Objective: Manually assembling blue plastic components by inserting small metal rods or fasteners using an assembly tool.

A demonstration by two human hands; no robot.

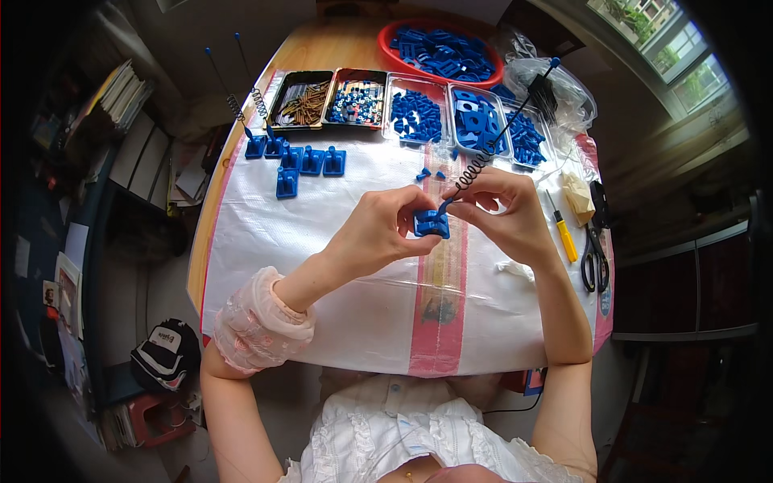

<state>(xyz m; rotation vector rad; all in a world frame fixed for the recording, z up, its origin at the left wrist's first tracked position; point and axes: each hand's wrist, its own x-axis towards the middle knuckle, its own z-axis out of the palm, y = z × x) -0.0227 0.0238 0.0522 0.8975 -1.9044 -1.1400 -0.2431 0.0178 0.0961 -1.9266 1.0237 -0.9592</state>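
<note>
Both hands meet over the middle of the white woven sheet (338, 322) that covers the table, and between them sits a small blue plastic block (432, 224). The left hand (378, 229) grasps the block from its own side, thumb and fingertips pinched on its edge; the right hand (503, 217) closes on the block's other side, its fingers curled around the foot of a black spring rod (493, 145) where the rod enters the block. The rod's long axis runs diagonally, up and away from the hands toward the right, coiled just above the right thumb, then thin and straight, and ending in a blue tip (555, 61) far past the knuckles. Just right of the right hand lie a yellow-handled screwdriver (565, 235) and black scissors (595, 253), both lying roughly lengthwise away from the person. Beyond the left hand, farther up the sheet, stands a cluster of finished blue blocks (299, 159), two of them bearing spring rods that lean away to the left. Two loose blue bits (428, 173) lie just beyond the fingertips. Farther still runs a row of clear trays (394, 105) holding brown springs, small mixed pieces and blue parts, and behind them a red basin (441, 52) filled with blue parts, with a clear plastic bag (555, 88) to its right
</note>
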